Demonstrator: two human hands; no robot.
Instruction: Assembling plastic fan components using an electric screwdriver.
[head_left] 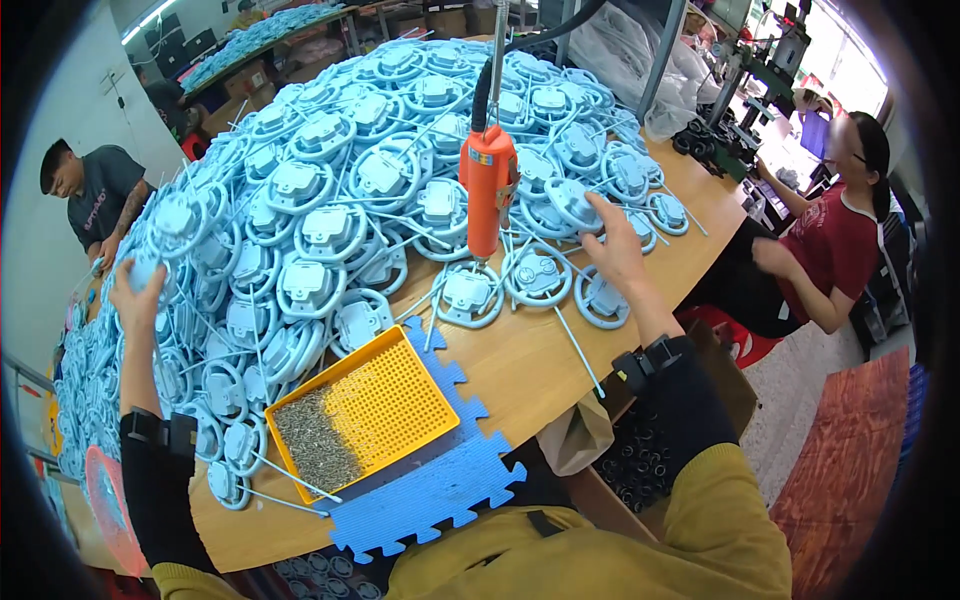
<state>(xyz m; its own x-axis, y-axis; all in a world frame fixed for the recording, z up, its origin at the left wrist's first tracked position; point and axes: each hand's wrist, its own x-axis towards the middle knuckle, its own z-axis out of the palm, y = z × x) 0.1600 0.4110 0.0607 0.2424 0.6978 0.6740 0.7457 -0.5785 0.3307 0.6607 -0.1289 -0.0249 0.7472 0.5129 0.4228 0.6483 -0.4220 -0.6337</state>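
In the head view, bare wood on the table (pixel 510 372) leaves open room between the yellow tray (pixel 437 389) of screws (pixel 315 440) and the table's right edge; heaped light-blue wheels (pixel 328 228) hide its far part. The right hand (pixel 618 250) grips the rim of one wheel (pixel 574 204), right of the hanging orange screwdriver (pixel 482 190). The left hand (pixel 138 295) is at the heap's left side, against a blue part (pixel 147 270); whether it grips cannot be told. The screwdriver's tip is hard to make out against the wheel below.

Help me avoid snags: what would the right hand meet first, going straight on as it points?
The right hand would likely first meet the blue wheel just ahead; depth is unclear, and they may already touch.
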